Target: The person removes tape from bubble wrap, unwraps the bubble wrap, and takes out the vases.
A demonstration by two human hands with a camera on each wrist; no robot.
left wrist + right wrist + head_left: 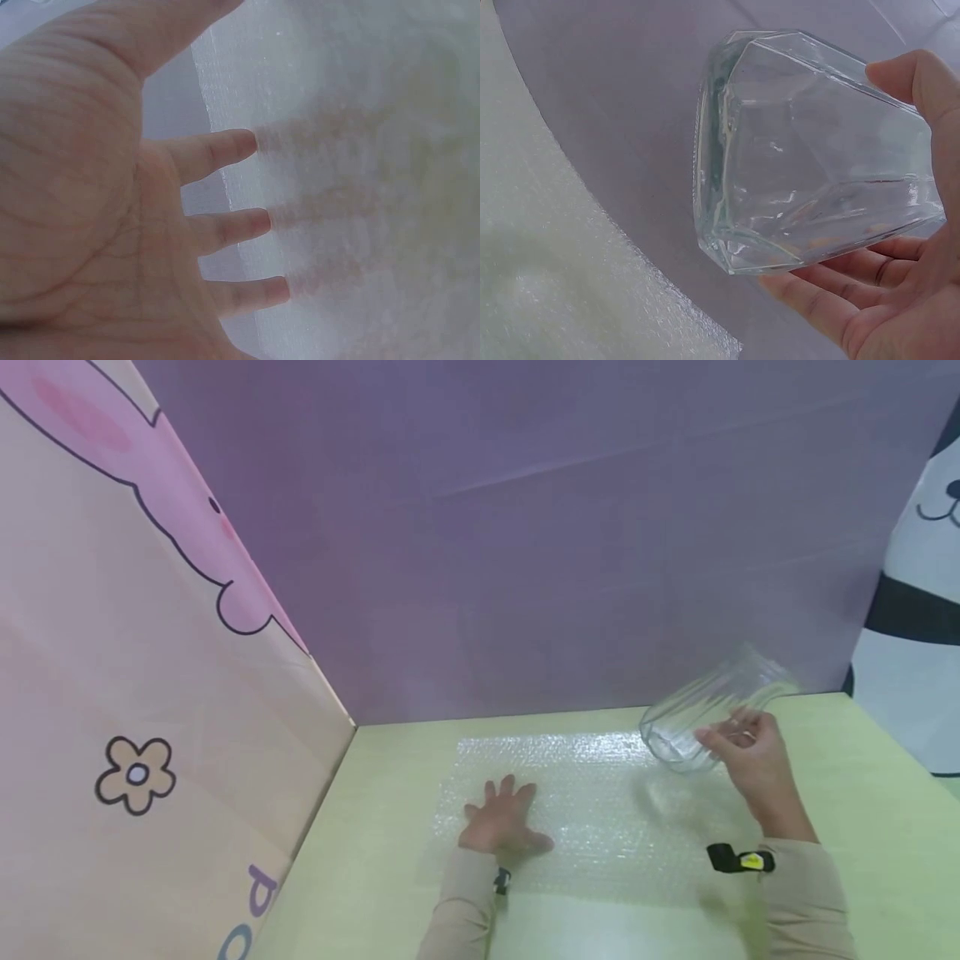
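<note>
A clear faceted glass vase (693, 722) is held tilted in my right hand (753, 764), above the right part of a sheet of bubble wrap (600, 814). In the right wrist view, the thumb lies along one side of the glass vase (802, 150) and the fingers (817, 300) support the other; its thick base faces away from the palm. My left hand (501, 822) is spread, palm down, at the left part of the bubble wrap. From the left wrist, its straight fingers (225, 229) reach to the sheet; how firmly they press cannot be told.
The bubble wrap lies flat on a pale yellow-green table (360, 852). Behind the table's far edge rises a purple-grey wall (525, 568). A wall printed with cartoons (187, 710) stands at the left, and a panda print (911, 635) shows at the right.
</note>
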